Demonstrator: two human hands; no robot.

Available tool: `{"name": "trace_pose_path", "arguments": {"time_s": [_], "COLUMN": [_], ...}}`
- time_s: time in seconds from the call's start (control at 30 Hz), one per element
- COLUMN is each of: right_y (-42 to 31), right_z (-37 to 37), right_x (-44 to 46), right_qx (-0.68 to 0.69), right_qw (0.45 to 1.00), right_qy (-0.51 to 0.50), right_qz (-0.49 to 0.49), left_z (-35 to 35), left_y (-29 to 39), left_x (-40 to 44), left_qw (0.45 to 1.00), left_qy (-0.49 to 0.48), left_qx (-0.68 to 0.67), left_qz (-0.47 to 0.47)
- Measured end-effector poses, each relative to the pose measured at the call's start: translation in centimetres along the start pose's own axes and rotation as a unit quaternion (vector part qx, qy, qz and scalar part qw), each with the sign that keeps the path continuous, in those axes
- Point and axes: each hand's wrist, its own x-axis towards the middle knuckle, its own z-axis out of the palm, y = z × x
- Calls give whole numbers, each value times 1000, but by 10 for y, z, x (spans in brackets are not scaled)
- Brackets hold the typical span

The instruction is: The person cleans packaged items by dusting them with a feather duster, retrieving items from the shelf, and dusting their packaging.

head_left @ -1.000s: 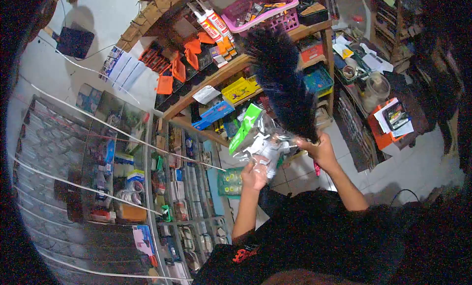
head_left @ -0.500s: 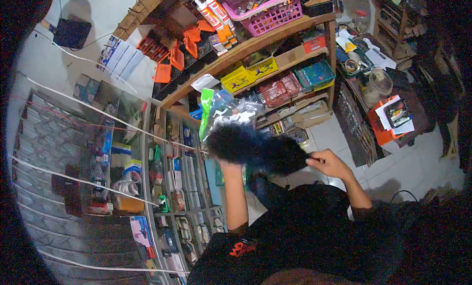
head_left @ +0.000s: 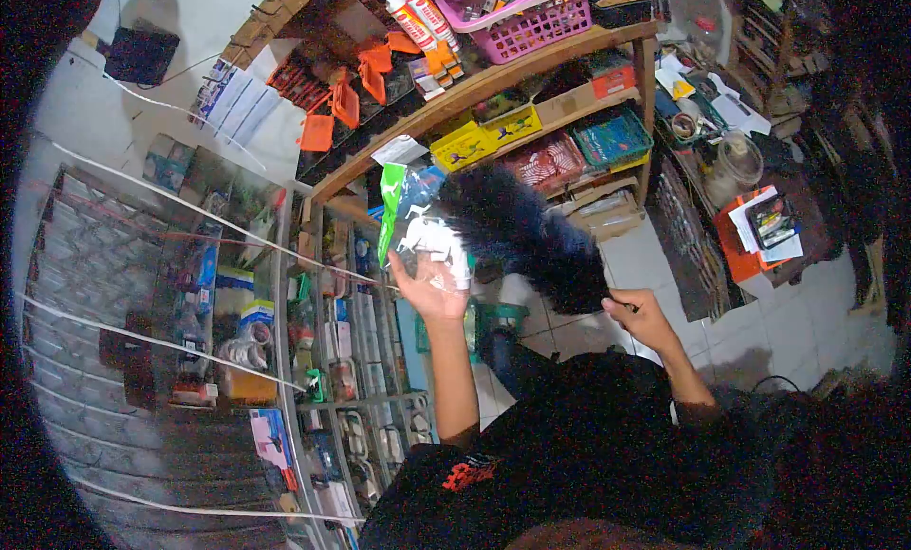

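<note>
My right hand (head_left: 640, 320) is closed round the handle end of a dark, fluffy feather duster (head_left: 541, 237). The duster slants up and to the left, its tip beside a clear plastic packet (head_left: 436, 242) with a green strip along one edge. That packet rests in my left hand (head_left: 435, 286), whose palm faces up with the thumb out to the side. Glare on the plastic hides what is inside, and the packet covers most of the left fingers.
A glass display case (head_left: 285, 360) full of small goods stands on the left. Ahead is a wooden shelf (head_left: 493, 80) with a pink basket (head_left: 541, 23), yellow boxes (head_left: 486, 140) and orange cases (head_left: 346, 99). At right, a cluttered bench holds an orange box (head_left: 745, 242).
The duster has swung upward off the packet and now lies to its right. My left palm and thumb, hidden before, now show under the packet.
</note>
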Motion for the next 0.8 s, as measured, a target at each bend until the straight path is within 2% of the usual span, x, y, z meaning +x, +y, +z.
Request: {"name": "trace_pose_path", "arguments": {"time_s": [0.1, 0.13, 0.17, 0.2, 0.23, 0.27, 0.37, 0.4, 0.5, 0.53, 0.6, 0.63, 0.67, 0.7, 0.77, 0.8], "right_y": [-9, -8, -8, -10, -8, -4, 2, 3, -1, 4, 12, 11, 7, 3, 4, 4], "right_z": [-6, -7, -6, -1, -2, -4, -5, -4, 4, 2, -4, -4, -2, 1, 5, 6], "right_x": [-1, -1, -2, -2, -1, 0, 0, -2, -3, -2, 1, 0, -2, -4, -5, -5], "right_qx": [-34, -28, -21, 10, -1, -12, -28, -29, 30, 16, -13, -25, -37, -47, 19, 51], "right_qw": [998, 999, 999, 1000, 1000, 1000, 998, 997, 999, 1000, 999, 998, 997, 996, 999, 999], "right_qy": [-45, -43, -40, 11, 1, -9, -31, -37, 20, -4, -52, -43, -33, -22, 0, 11], "right_qz": [-9, 4, 16, -25, -20, -15, -44, -61, -16, -14, -9, -33, -56, -79, -36, -16], "left_z": [35, 18, 10, 12, 15, 18, 30, 48, 24, 23, 36, 43, 40, 43, 48, 44], "left_y": [-24, -13, -7, -5, -4, -8, -17, -31, -9, -9, -20, -25, -23, -28, -29, -17], "left_x": [-8, -3, -2, -2, -2, -6, -5, -13, -8, -4, -7, -10, -5, -7, -11, -7], "left_qw": [977, 981, 994, 998, 995, 993, 959, 985, 978, 997, 979, 959, 975, 980, 967, 994], "left_qy": [1, 17, -14, -47, -78, -11, -3, -31, 107, 24, 73, 84, -48, -55, 67, -95], "left_qx": [213, 188, 111, 34, -45, 118, 272, 165, 169, 59, 174, 249, 211, 188, 229, 4], "left_qz": [14, 38, 14, -10, -35, 9, 85, 33, 58, 40, 81, 104, 42, 40, 84, -46]}}
